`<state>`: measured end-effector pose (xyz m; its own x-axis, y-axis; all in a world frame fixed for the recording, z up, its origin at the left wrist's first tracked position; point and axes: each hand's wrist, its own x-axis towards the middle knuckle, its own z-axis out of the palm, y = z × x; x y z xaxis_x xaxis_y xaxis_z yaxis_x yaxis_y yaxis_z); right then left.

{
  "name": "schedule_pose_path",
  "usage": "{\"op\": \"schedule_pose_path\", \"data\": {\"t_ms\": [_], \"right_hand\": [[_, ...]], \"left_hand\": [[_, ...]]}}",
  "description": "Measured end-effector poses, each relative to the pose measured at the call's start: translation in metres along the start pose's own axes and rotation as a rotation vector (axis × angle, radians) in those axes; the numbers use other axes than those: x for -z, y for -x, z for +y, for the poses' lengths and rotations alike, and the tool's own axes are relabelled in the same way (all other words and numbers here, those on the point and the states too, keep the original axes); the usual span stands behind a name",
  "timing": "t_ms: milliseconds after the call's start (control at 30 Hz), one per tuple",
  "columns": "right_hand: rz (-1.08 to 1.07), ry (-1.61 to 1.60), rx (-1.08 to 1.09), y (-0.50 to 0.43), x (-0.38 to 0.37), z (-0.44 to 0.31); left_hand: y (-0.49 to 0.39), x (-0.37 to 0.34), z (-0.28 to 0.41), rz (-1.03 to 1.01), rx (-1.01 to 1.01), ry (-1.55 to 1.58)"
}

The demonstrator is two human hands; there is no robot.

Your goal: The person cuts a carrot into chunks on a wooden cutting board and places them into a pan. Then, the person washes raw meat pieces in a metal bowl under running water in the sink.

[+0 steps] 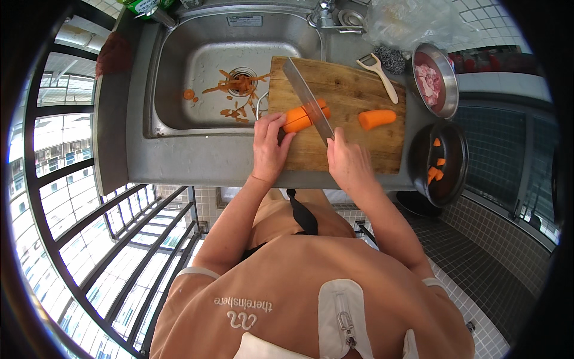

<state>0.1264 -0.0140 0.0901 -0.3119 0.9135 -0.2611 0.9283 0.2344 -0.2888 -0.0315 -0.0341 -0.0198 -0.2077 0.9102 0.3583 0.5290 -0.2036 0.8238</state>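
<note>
My right hand [350, 159] grips a kitchen knife [307, 96], its broad blade slanting away to the upper left. The blade lies across a carrot [297, 119] that is split lengthwise, with cut pieces on the blade's right side. Holding the carrot's left end is my left hand [270, 146], fingertips bent over it. All this is on a wooden cutting board [372, 152]. A second carrot piece [377, 119], peeled, lies at the board's right. Above it a white Y-shaped peeler [380, 78] rests on the board's upper right edge.
A steel sink [202, 114] on the left holds carrot peelings [242, 85] around its drain. Right of the board are a black bowl [421, 155] with several carrot chunks and a steel bowl [450, 96] of raw meat. A steel wool scourer [389, 59], plastic bag [417, 22] and faucet [323, 15] stand behind.
</note>
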Motion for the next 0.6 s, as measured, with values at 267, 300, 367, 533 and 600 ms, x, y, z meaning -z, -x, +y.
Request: {"op": "schedule_pose_path", "data": {"t_ms": [267, 300, 367, 533, 600], "right_hand": [[0.013, -0.013, 0.042, 0.014, -0.002, -0.013], [-0.006, -0.024, 0.040, 0.014, -0.003, -0.013], [-0.027, -0.030, 0.027, 0.013, -0.003, -0.012], [-0.085, -0.047, 0.024, 0.007, 0.004, -0.011], [-0.128, -0.068, -0.006, 0.002, 0.004, -0.011]], "left_hand": [[0.001, -0.002, -0.002, 0.019, 0.021, 0.003], [0.001, -0.002, -0.002, 0.013, 0.025, 0.006], [0.001, -0.001, -0.002, 0.009, 0.024, 0.005], [-0.001, -0.001, -0.002, 0.005, 0.011, -0.002], [-0.001, -0.002, -0.002, 0.003, 0.013, 0.003]]}}
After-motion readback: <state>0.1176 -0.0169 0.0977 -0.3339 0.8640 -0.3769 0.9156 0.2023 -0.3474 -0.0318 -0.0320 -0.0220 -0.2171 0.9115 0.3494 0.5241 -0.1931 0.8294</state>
